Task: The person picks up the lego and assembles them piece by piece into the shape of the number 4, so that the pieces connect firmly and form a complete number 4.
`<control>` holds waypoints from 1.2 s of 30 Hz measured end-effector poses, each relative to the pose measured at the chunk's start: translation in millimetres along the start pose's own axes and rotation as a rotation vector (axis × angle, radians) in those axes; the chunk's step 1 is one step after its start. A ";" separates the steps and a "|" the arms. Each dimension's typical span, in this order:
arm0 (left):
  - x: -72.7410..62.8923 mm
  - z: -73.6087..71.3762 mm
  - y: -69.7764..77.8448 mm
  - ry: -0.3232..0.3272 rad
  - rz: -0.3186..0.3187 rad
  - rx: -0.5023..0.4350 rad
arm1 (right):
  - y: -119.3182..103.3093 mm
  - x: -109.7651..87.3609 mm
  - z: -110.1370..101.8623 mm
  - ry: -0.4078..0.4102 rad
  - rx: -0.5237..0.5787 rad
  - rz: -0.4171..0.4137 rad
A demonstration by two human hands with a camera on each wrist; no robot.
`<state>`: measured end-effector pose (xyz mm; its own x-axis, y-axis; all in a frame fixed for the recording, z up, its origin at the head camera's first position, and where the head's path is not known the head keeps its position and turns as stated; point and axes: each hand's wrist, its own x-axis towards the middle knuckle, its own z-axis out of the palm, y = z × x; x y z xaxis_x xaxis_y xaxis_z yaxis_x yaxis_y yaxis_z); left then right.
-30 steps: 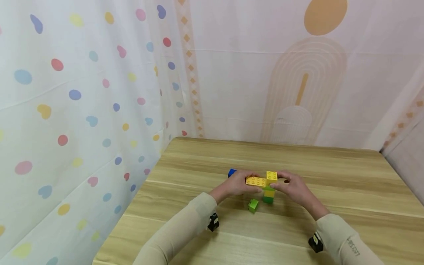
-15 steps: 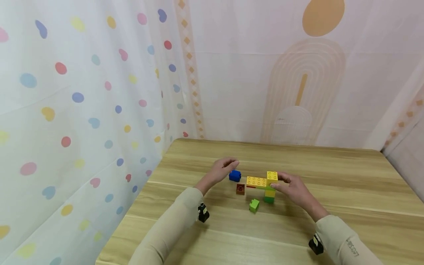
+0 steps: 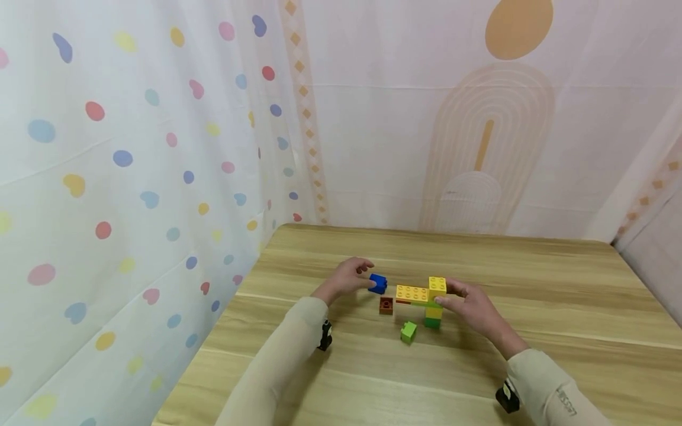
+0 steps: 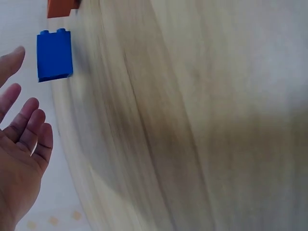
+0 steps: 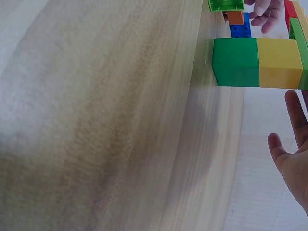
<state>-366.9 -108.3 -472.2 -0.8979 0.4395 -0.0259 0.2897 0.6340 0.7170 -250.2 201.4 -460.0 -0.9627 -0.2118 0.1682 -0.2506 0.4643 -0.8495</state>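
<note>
A small tower of toy building bricks (image 3: 433, 313) stands upright on the table, with green at its foot and a yellow brick (image 3: 437, 285) on top. A long yellow brick (image 3: 412, 293) sticks out leftward from it, with red and green pieces beneath. My right hand (image 3: 474, 305) pinches the tower's upper part between thumb and fingers. Beside the blue brick (image 3: 378, 283), my left hand (image 3: 348, 279) has its fingers spread and relaxed. In the left wrist view, a gap shows between the thumb and that blue brick (image 4: 55, 55), which lies on its side.
A brown brick (image 3: 386, 305) lies between the blue brick and the tower. Nearer the front is a loose lime green brick (image 3: 408, 332). The wooden table (image 3: 533, 284) reaches back to a patterned curtain (image 3: 373, 148), with a dotted one (image 3: 160, 195) along the left.
My left hand has let go of the long yellow brick and moved left to the blue brick, uncovering the brown brick. The right hand has stayed at the tower.
</note>
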 end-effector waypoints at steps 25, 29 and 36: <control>15.0 16.3 0.4 -0.124 0.049 0.188 | -1.2 -3.3 1.1 -0.009 0.028 0.036; 10.0 15.4 -2.4 -0.061 0.006 0.091 | -1.4 -4.1 1.3 -0.017 0.048 0.036; -1.4 5.3 14.2 0.071 -0.004 -0.176 | -0.5 -3.4 1.6 -0.017 0.044 0.017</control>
<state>-359.8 -96.5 -465.6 -0.9217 0.3875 0.0154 0.2292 0.5122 0.8277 -246.7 200.5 -461.0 -0.9650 -0.2185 0.1452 -0.2288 0.4302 -0.8733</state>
